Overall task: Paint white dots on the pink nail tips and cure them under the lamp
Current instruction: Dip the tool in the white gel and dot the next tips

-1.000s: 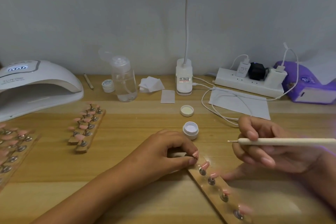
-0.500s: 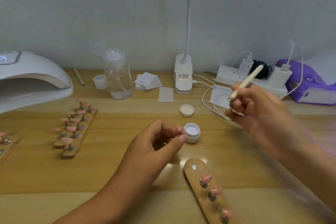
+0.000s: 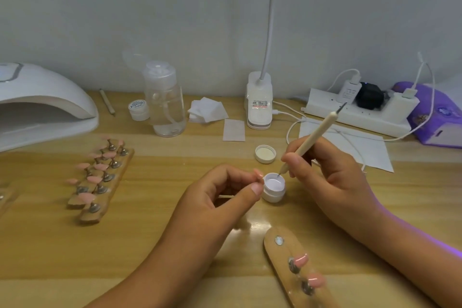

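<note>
My left hand (image 3: 225, 197) pinches a small pink nail tip (image 3: 258, 174) between thumb and forefinger, right beside an open jar of white paint (image 3: 273, 187). My right hand (image 3: 325, 177) grips a cream dotting tool (image 3: 322, 132) like a pen, its fine point dipped into the jar. The jar's lid (image 3: 265, 154) lies just behind. Near the front edge, a wooden holder strip (image 3: 277, 255) has its top socket bare and pink tips (image 3: 301, 259) below. More strips with pink tips (image 3: 100, 177) lie at the left. The white curing lamp (image 3: 42, 107) stands at the far left.
Along the wall stand a clear pump bottle (image 3: 165, 105), a small closed jar (image 3: 138, 109), cotton pads (image 3: 207, 110), a desk-lamp base (image 3: 258, 100), a power strip (image 3: 357, 112) with cables, and a purple tissue pack (image 3: 440, 117). A white paper sheet (image 3: 362, 147) lies behind my right hand.
My left hand lifted a nail tip off the front strip and carried it to the jar. My right hand swung the tool upright and lowered its point into the white paint.
</note>
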{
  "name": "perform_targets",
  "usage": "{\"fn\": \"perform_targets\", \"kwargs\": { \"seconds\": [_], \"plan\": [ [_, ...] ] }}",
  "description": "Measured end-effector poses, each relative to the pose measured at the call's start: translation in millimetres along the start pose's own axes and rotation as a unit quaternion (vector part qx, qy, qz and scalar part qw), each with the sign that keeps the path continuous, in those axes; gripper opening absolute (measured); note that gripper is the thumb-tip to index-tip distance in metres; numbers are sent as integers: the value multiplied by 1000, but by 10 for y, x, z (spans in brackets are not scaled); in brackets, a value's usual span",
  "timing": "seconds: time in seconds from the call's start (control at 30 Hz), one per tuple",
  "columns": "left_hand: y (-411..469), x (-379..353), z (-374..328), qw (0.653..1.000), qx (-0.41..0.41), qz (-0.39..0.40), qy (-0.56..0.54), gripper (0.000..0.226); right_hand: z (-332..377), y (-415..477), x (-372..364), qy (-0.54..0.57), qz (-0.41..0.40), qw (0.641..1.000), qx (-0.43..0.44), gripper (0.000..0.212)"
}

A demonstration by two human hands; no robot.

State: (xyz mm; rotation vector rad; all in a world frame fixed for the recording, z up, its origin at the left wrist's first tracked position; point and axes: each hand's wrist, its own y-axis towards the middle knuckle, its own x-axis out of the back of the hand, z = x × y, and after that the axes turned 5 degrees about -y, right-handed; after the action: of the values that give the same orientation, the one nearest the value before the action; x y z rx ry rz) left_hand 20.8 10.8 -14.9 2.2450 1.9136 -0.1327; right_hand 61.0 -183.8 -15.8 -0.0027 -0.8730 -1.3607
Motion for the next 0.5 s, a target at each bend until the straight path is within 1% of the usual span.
{"fn": "perform_targets", "kwargs": {
  "seconds": [0.13, 0.5],
  "plan": [
    [-7, 2, -1, 1000, -5, 5, 9, 10, 1, 8, 5, -29, 18, 999, 14, 14],
    [15, 26, 39, 1000, -8, 12, 21, 10, 5, 19, -9, -76, 53, 995, 32, 19]
  ]
}}
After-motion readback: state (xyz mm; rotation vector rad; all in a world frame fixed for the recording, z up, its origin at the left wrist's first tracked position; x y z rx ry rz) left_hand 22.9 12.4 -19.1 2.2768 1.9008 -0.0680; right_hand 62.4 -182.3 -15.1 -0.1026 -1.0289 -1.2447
